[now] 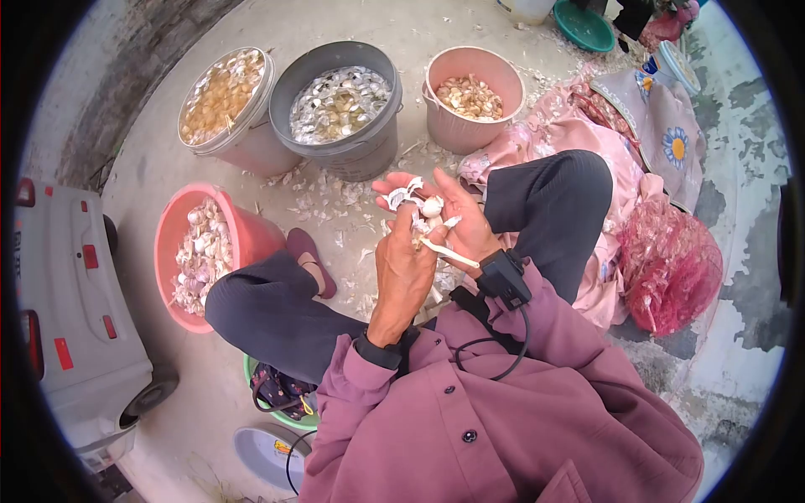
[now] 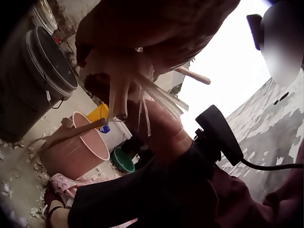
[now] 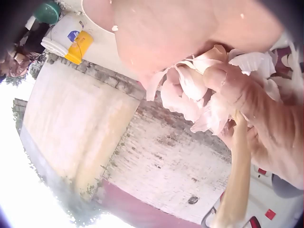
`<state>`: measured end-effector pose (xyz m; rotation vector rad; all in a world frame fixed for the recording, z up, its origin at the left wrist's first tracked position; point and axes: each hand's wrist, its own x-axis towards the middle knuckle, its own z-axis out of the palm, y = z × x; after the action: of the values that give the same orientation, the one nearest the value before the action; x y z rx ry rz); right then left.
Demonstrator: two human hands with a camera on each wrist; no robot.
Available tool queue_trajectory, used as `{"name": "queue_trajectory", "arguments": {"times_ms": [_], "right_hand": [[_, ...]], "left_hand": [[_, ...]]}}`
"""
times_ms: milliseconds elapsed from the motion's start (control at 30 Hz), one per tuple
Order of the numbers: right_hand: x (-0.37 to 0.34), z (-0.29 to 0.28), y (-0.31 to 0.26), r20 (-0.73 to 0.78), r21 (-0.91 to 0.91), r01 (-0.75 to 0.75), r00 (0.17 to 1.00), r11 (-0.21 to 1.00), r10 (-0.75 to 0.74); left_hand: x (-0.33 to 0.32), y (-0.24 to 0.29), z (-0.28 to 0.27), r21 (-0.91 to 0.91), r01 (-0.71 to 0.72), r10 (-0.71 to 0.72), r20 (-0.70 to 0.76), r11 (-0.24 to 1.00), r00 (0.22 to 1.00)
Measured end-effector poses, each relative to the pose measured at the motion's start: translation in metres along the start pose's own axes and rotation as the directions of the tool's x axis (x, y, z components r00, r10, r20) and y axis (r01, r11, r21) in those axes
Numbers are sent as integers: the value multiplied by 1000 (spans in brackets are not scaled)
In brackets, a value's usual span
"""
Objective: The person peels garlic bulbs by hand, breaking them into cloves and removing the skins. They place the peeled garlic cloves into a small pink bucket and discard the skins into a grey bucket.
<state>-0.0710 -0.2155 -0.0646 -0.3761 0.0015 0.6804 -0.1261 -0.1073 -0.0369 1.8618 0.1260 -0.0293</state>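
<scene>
Both hands meet over the lap in the head view. My left hand (image 1: 402, 270) grips a broken-up garlic bulb (image 3: 216, 107), its thumb pressed against the cloves. A long dry stalk (image 1: 453, 255) sticks out from under this hand. My right hand (image 1: 471, 220) lies palm up below, fingers relaxed, carrying pale cloves (image 1: 432, 207) and loose papery skins (image 1: 404, 194). From the right wrist, peeled-back skins (image 3: 254, 62) show between palm and thumb. Strips of dry stalk (image 2: 121, 97) hang below the hands in the left wrist view, where most fingers are dark.
A pink bucket (image 1: 262, 237) of whole garlic bulbs stands at left. Ahead are a white bucket (image 1: 243, 155), a grey bucket (image 1: 360, 151) and a pale pink bucket (image 1: 465, 134) holding cloves. Pink cloth (image 1: 549, 138) and a red net bag (image 1: 671, 272) lie at right. A parked vehicle (image 1: 80, 310) borders the left.
</scene>
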Motion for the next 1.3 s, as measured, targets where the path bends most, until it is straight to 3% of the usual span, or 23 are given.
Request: {"name": "queue_trajectory", "arguments": {"times_ms": [33, 167, 233, 300, 367, 400, 467, 500, 567, 633, 667, 733, 867, 1033, 1200, 1300], "right_hand": [[-3, -1, 3, 29, 63, -17, 999, 998, 15], [-7, -6, 12, -27, 8, -11, 1000, 1000, 11], [-7, -11, 15, -18, 57, -16, 1000, 998, 17], [-9, -16, 22, -14, 121, -28, 999, 992, 30], [-7, -21, 26, -31, 218, -25, 999, 976, 33], [-8, -22, 29, -39, 252, -6, 999, 968, 17], [-9, -27, 30, -23, 316, -20, 999, 949, 29], [-10, -37, 31, -34, 339, -33, 998, 940, 47], [-14, -71, 32, -6, 268, -90, 995, 959, 95], [-22, -86, 33, -247, 106, -111, 960, 988, 135], [-23, -113, 36, -289, 87, -109, 948, 990, 130], [-26, -115, 33, -297, 56, -230, 925, 971, 237], [-28, -118, 28, -325, -73, -365, 889, 928, 323], [-30, -120, 23, -371, -217, -470, 850, 856, 373], [-29, -121, 20, -416, -365, -497, 844, 787, 340], [-27, -122, 19, -437, -436, -483, 851, 760, 291]], "left_hand": [[-3, -2, 1, 1, 12, -12, 4, 1000, 1000], [-9, -8, 2, 82, -46, 48, -18, 996, 999], [-9, -15, 5, -21, -105, 102, -116, 994, 988], [-10, -19, 6, -53, -61, 54, -119, 997, 991], [-12, -29, 12, -240, -55, 4, -210, 969, 978], [-14, -22, 8, -202, -84, 36, -230, 976, 973], [-16, -24, 9, -273, -45, -39, -292, 961, 956], [-16, -21, 5, -225, -28, -44, -308, 974, 950], [-14, -35, 8, -182, -17, -47, -342, 983, 938], [-19, -35, 4, -179, -75, 0, -384, 981, 923], [-23, -34, 1, -229, -70, -16, -354, 971, 935], [-29, -38, 0, -245, -129, 38, -345, 961, 938], [-42, -41, -11, -371, -166, 6, -397, 914, 918], [-52, -53, -21, -314, -261, 46, -555, 913, 830], [-55, -59, -22, -355, -213, 27, -464, 910, 886], [-54, -67, -16, -226, -196, 90, -406, 954, 909]]}}
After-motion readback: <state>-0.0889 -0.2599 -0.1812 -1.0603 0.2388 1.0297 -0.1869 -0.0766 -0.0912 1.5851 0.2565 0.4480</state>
